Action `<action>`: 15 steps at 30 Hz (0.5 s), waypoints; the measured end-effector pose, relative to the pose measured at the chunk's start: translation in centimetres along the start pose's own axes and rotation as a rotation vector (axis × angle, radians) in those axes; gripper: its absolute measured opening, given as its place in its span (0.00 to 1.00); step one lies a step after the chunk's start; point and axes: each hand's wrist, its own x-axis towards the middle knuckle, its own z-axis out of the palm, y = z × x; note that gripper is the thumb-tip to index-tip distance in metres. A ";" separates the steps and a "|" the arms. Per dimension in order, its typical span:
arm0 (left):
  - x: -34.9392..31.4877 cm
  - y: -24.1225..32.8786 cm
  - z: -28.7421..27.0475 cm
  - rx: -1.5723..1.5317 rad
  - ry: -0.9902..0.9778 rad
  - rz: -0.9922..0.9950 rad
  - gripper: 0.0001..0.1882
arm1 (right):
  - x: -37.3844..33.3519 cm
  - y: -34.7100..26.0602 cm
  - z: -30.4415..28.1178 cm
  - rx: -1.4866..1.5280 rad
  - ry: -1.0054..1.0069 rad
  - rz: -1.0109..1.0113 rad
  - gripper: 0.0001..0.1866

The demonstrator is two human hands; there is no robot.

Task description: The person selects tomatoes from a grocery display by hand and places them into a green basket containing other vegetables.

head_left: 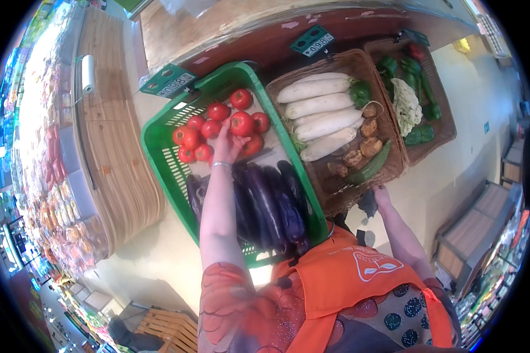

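My left hand (229, 144) reaches into the green plastic crate (150, 138), its fingers closed on a red tomato (241, 123). Around it lie several more tomatoes (188, 137) in the far half of the crate. Long dark purple eggplants (265, 206) fill the near half, below my wrist. My right hand (382, 195) is low beside the near right corner of the brown woven basket (335, 203). A dark grey cloth (368, 203) hangs from its fingers, which are partly hidden.
The brown basket holds white radishes (318, 105), potatoes (353, 157), a green pepper (360, 93) and a bitter melon (371, 166). Farther right, another basket (444, 117) carries cauliflower (406, 106) and green peppers. Green price holders (168, 81) stand along the back edge. A wooden counter (121, 123) is at left.
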 end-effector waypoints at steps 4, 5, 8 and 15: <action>-0.3 -0.3 -1.5 -0.031 -0.073 -0.048 0.21 | 0.2 0.1 0.2 0.082 -0.004 0.011 0.15; -0.6 -0.4 -1.7 -0.070 -0.069 -0.048 0.21 | 0.2 0.1 0.2 0.078 -0.008 0.009 0.15; -0.5 -1.3 -2.9 0.024 -0.036 -0.027 0.22 | 0.6 0.2 0.2 -0.003 0.003 0.032 0.15; -2.1 -6.3 0.9 1.078 0.166 0.379 0.22 | 0.7 0.7 -0.1 0.075 -0.023 0.050 0.16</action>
